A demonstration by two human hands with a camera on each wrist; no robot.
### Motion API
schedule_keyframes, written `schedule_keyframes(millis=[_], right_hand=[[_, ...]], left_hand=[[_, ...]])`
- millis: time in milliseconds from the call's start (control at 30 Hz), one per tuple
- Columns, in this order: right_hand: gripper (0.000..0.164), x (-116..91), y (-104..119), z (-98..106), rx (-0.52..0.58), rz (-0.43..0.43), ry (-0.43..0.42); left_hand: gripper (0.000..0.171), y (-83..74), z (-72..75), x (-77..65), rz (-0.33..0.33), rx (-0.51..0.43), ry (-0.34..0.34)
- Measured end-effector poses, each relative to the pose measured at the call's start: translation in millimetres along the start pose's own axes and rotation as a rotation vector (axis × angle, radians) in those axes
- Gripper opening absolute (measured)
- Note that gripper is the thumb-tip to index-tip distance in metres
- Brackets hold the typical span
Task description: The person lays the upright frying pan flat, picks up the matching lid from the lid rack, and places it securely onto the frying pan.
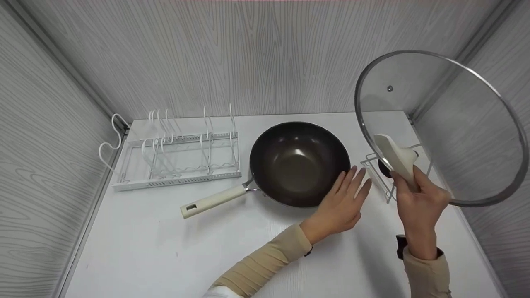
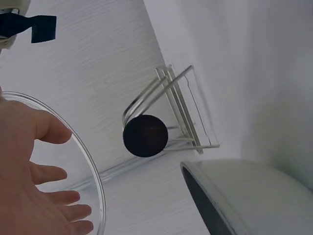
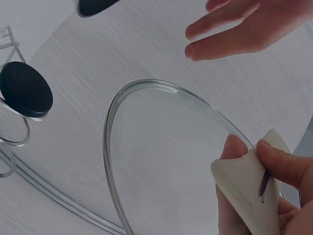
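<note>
A dark-lined wok (image 1: 290,169), pale outside, stands mid-table, its cream handle (image 1: 215,201) pointing left towards the front. My left hand (image 1: 337,209) is spread with straight fingers, its fingertips at the wok's right rim in the head view. To the right, my right hand (image 1: 422,203) holds a large glass lid (image 1: 443,120), gripping its cream knob (image 1: 393,155). That lid is raised and tilted, with a metal-edged rim. In the right wrist view, thumb and fingers curl round the knob (image 3: 244,181), and the left hand (image 3: 244,29) appears apart from the lid.
A white wire rack (image 1: 178,182) with several upright loops stands at the table's left. Right of the wok, partly behind the lid, is a small wire stand (image 2: 183,112) with a black round piece (image 2: 145,136). Wood-grain panels (image 1: 256,58) enclose the back and sides.
</note>
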State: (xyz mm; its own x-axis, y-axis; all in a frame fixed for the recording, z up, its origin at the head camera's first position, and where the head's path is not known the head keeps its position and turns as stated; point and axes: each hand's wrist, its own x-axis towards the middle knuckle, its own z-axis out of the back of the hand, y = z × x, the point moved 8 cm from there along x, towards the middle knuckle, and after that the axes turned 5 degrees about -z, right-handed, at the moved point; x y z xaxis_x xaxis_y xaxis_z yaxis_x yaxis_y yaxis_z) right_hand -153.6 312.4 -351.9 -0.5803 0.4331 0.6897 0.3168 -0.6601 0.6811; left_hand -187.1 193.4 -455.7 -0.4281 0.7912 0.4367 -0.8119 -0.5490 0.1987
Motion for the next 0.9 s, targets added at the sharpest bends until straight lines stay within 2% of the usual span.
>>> schedule_keyframes(millis=[67, 167, 333, 500, 733, 900], right_hand=[[0.026, -1.6, 2.8, -2.7, 0.015, 0.009, 0.012], [0.028, -4.0, 5.7, -7.4, 0.041, 0.011, 0.034], [0.031, -6.2, 9.2, -15.7, 0.091, 0.017, 0.063], [0.033, -6.3, 12.7, -23.8, 0.121, 0.014, 0.066], [0.031, -9.5, 17.7, -37.4, 0.191, 0.029, 0.096], [0.029, -12.2, 21.6, -48.3, 0.194, 0.037, 0.120]], left_hand=[[0.060, 3.3, 4.9, -6.0, -0.019, 0.066, -0.025], [0.059, 9.8, 11.3, -15.9, -0.040, 0.109, -0.065], [0.054, 26.5, 16.5, -37.0, -0.056, 0.114, -0.097], [0.050, 50.2, 17.3, -65.3, -0.053, 0.110, -0.115], [0.050, 91.4, 19.5, -108.1, 0.021, 0.088, -0.141], [0.049, 118.1, 20.6, -136.6, 0.095, 0.100, -0.131]])
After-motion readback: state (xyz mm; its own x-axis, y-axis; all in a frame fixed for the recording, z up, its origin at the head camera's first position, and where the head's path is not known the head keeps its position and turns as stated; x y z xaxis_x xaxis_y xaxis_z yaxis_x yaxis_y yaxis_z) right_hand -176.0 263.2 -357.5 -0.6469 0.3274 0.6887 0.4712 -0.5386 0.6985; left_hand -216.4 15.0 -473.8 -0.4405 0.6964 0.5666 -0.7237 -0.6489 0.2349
